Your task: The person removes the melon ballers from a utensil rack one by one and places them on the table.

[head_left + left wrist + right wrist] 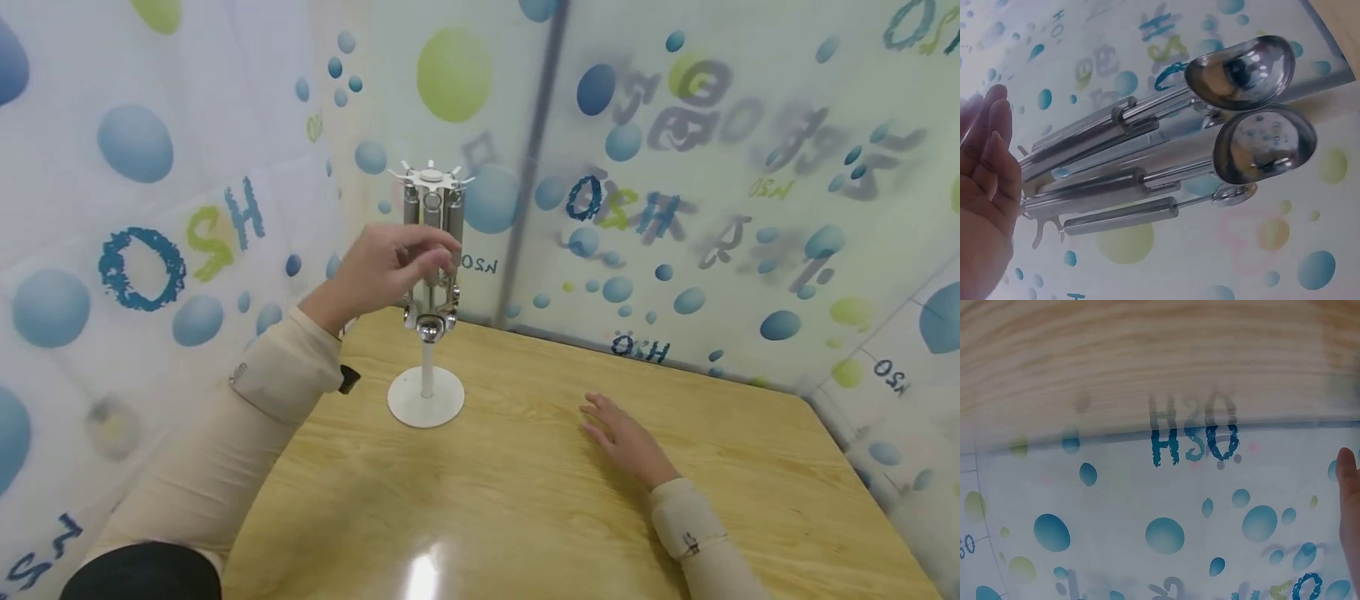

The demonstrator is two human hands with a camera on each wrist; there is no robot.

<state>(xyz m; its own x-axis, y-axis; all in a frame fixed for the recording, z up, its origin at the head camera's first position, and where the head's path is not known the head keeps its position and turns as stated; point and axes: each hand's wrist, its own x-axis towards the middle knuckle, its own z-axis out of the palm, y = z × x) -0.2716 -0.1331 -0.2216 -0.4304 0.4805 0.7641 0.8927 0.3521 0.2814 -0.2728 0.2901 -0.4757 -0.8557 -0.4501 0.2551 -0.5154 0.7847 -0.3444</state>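
A white utensil stand [425,408] with a round base and a hooked top rises at the table's left. From it hang several steel scoops [431,327] with thick cylindrical handles, much like ice cream scoops. My left hand [390,268] is raised in front of the handles, its fingers loosely bent and partly hiding them. Up close in the left wrist view, two large scoop bowls [1265,147] and a smaller-headed utensil [1235,195] show; that hand's fingers are near the hook end, holding nothing. My right hand [624,440] is low over the table at the right, fingers spread, without any object.
The light wooden table [525,500] has a wall curtain [675,250] printed with blue and green bubbles behind it and on both sides. A black round object [141,573] shows at the lower left edge.
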